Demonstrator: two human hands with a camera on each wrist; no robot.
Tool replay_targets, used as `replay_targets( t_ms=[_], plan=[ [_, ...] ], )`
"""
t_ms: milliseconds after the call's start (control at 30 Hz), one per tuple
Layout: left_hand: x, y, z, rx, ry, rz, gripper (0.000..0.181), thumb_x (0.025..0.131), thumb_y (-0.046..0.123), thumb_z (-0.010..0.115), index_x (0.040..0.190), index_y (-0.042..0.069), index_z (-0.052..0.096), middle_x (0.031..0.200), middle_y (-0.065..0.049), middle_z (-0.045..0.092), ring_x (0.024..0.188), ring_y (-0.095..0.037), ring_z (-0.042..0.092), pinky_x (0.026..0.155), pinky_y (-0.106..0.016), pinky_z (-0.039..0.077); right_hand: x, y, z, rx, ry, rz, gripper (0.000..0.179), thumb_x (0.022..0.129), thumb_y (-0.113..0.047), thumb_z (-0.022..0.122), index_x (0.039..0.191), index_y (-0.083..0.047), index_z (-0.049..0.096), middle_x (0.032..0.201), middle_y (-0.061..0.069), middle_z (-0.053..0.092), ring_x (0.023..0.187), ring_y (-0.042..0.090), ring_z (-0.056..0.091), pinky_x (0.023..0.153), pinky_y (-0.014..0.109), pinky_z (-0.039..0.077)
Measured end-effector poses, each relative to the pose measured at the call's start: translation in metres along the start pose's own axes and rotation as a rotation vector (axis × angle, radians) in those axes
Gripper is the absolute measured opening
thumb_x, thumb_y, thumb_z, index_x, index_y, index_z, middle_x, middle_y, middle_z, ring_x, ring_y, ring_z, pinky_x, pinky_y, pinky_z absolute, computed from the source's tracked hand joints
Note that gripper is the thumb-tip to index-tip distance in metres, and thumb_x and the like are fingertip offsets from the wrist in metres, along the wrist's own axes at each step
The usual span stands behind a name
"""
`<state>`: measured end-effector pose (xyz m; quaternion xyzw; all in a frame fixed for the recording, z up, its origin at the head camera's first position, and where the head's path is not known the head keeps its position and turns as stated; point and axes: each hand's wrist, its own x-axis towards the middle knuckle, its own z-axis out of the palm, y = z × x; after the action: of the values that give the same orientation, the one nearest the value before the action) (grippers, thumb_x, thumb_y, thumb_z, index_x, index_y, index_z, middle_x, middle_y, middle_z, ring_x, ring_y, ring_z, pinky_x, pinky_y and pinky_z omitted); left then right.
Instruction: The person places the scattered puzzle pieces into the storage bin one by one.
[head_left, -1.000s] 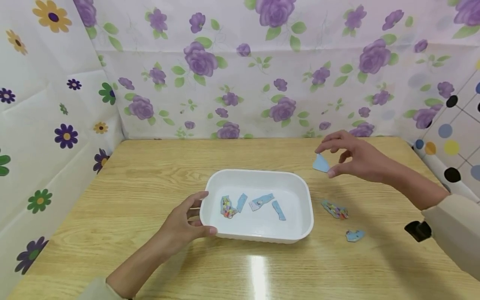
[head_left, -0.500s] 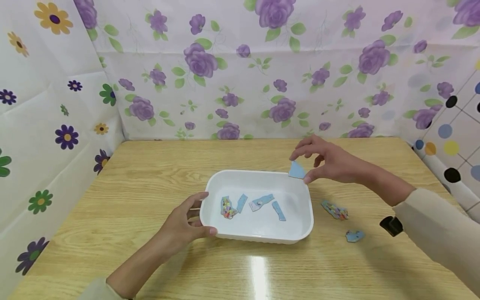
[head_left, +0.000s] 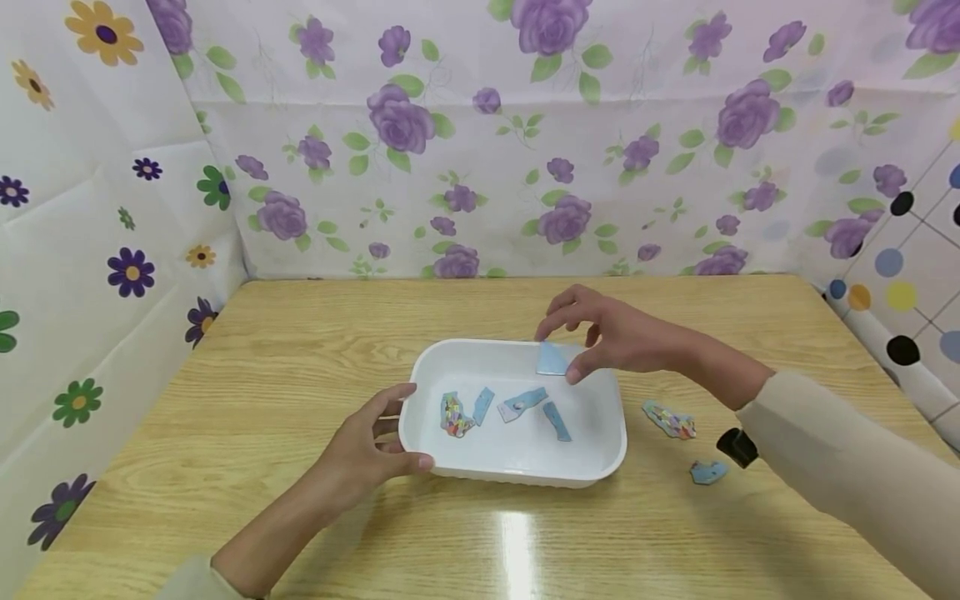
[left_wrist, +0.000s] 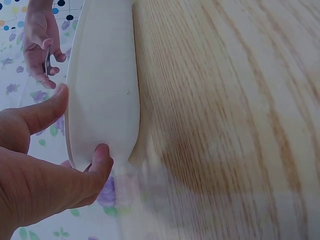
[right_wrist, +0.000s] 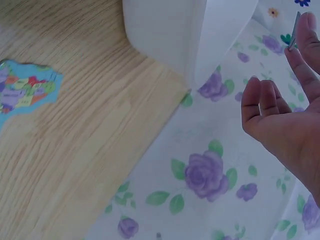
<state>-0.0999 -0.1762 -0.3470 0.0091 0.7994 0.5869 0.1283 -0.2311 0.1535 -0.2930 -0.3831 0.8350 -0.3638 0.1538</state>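
A white plastic basin stands on the table, with my left hand holding its left end, thumb at the near corner and fingers along the side. Over the basin's far edge, my right hand pinches a thin light blue puzzle piece between thumb and forefinger. The right wrist view catches that piece edge-on. Inside the basin lie several flat pieces: a multicoloured map piece at the left, a narrow blue piece, a longer blue and white one and a blue strip.
Right of the basin, a colourful map piece and a small blue piece lie on the wooden table. A flower-printed cloth hangs behind the table's far edge, with patterned sheets at both sides.
My right hand has carried the light blue piece leftward and nearer, from beyond the basin's right side to over its far edge. My left hand and the basin have stayed put.
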Motion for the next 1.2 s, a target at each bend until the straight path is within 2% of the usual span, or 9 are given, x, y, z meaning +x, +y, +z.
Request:
replay_targets(
  t_ms=[167,333,500,700,800,967,1200],
  plan=[
    [0.0,-0.001,0.0,-0.003,-0.004,0.005,0.092,0.073,0.012,0.084,0.148,0.014,0.032,0.139,-0.016,0.042,0.12,-0.034,0.054,0.091,-0.036,0.054,0.012,-0.008,0.015,0.012,-0.051,-0.002,0.045,0.075,-0.01,0.083,0.116,-0.019,0.068,0.13,0.006,0.043,0.112,0.028,0.039,0.083,0.046,0.044],
    [0.0,-0.001,0.0,0.001,-0.003,0.005,0.092,0.073,0.012,0.084,0.148,0.014,0.032,0.139,-0.016,0.043,0.119,-0.034,0.054,0.091,-0.036,0.054,0.019,-0.014,0.034,0.004,-0.122,-0.002,0.045,0.073,-0.015,0.084,0.115,-0.019,0.068,0.128,0.006,0.043,0.113,0.03,0.039,0.083,0.046,0.045],
    [0.0,-0.001,0.0,-0.002,0.0,0.005,0.091,0.073,0.012,0.084,0.148,0.014,0.032,0.139,-0.016,0.043,0.12,-0.034,0.054,0.091,-0.035,0.054,0.024,-0.021,0.053,-0.034,-0.161,0.001,0.045,0.073,-0.017,0.085,0.114,-0.025,0.068,0.13,0.005,0.041,0.119,0.027,0.04,0.088,0.044,0.045],
    [0.001,0.0,0.0,-0.002,-0.001,0.006,0.09,0.073,0.012,0.084,0.147,0.014,0.033,0.138,-0.017,0.044,0.12,-0.035,0.054,0.09,-0.035,0.055,0.028,-0.029,0.078,-0.077,-0.194,-0.003,0.047,0.073,-0.018,0.084,0.117,-0.024,0.068,0.132,0.005,0.042,0.121,0.025,0.037,0.098,0.043,0.04],
    [0.0,0.001,0.0,-0.008,-0.01,0.01,0.09,0.073,0.012,0.084,0.148,0.013,0.032,0.138,-0.017,0.043,0.118,-0.035,0.055,0.089,-0.035,0.055,0.028,-0.029,0.087,-0.131,-0.225,-0.002,0.048,0.075,-0.02,0.083,0.121,-0.025,0.068,0.135,0.007,0.041,0.123,0.024,0.035,0.1,0.042,0.038],
    [0.0,0.001,0.0,-0.014,-0.015,0.015,0.09,0.074,0.012,0.083,0.148,0.013,0.032,0.138,-0.017,0.043,0.116,-0.034,0.057,0.089,-0.036,0.055,0.03,-0.03,0.089,-0.191,-0.226,-0.005,0.048,0.08,-0.021,0.079,0.126,-0.024,0.065,0.139,0.009,0.04,0.124,0.024,0.035,0.099,0.042,0.041],
    [0.001,-0.001,0.0,-0.012,-0.01,0.004,0.09,0.073,0.012,0.084,0.148,0.014,0.032,0.138,-0.017,0.043,0.117,-0.034,0.057,0.089,-0.035,0.055,0.03,-0.034,0.082,-0.18,-0.198,-0.01,0.043,0.083,-0.019,0.077,0.125,-0.021,0.065,0.138,0.01,0.041,0.125,0.026,0.037,0.099,0.045,0.043]
  ],
)
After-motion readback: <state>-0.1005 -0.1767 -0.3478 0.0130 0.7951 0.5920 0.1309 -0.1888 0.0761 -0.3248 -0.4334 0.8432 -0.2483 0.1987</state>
